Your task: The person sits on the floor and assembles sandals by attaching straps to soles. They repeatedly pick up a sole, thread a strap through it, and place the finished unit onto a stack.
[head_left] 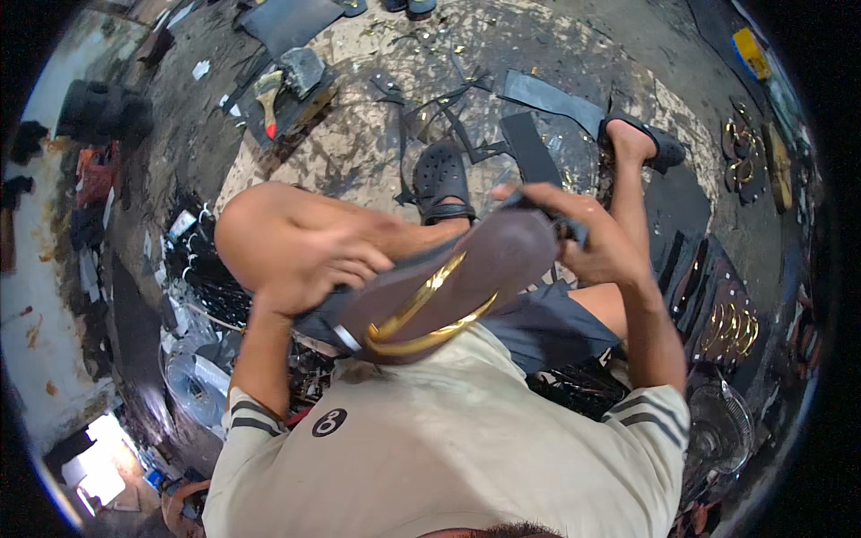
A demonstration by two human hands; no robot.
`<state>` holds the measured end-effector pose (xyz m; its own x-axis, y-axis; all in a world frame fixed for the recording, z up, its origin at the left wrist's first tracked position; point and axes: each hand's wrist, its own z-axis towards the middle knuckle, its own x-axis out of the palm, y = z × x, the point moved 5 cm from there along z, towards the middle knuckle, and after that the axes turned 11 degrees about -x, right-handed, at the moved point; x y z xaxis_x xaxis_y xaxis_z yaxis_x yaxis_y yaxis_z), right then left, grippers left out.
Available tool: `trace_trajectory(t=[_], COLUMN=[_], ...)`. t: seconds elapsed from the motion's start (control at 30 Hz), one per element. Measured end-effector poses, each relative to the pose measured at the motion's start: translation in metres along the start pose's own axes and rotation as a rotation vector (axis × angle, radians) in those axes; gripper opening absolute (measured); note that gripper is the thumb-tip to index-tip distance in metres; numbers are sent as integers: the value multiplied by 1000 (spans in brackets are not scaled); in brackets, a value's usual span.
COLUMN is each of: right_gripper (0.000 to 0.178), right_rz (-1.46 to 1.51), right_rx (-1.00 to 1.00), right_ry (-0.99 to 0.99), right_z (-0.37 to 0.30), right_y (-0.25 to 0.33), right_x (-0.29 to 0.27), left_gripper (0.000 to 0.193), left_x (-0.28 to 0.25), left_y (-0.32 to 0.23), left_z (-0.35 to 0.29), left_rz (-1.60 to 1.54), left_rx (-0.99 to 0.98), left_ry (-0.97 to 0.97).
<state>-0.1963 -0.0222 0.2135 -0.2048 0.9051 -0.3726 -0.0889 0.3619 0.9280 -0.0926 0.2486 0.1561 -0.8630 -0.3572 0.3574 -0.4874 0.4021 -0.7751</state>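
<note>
Head view: gold-strapped brown flip-flop slants up rightward, right hand pinching its upper end, left hand by its left edge (blurred; cannot tell its grip).

Even, moderate light covers the middle of the frame, dimming toward the right edge, while a blown-out white patch glares at the lower left. The gold straps throw sharp glints at the centre. Motion blur smears the left hand and softens the sandal; the mottled floor above looks crisper. Fisheye distortion bends the outer edges into black corners.
</note>
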Motion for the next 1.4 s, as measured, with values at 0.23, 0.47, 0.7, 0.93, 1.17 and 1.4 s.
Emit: trace_trajectory(t=[0.23, 0.47, 0.7, 0.93, 1.17, 1.4], right_gripper=[49, 28, 29, 33, 39, 36], right_rz=[-177, -269, -253, 244, -347, -349], right_rx=[-265, -67, -17, 88, -142, -257], right_ry=[-620, -651, -468, -408, -164, -589], right_z=[-9, -24, 15, 49, 35, 118], right_y=[-28, -69, -57, -55, -65, -73], right_x=[71, 130, 129, 104, 117, 122], left_gripper=[76, 39, 40, 38, 30, 30], left_x=[34, 23, 13, 13, 25, 23], left_y=[-34, 0, 17, 47, 33, 17], left_z=[51, 54, 42, 47, 37, 44], left_rz=[-364, -773, -588, -544, -617, -641], left_rx=[777, 485, 559, 490, 459, 520], left_ry=[-320, -645, -689, -644, -584, -644])
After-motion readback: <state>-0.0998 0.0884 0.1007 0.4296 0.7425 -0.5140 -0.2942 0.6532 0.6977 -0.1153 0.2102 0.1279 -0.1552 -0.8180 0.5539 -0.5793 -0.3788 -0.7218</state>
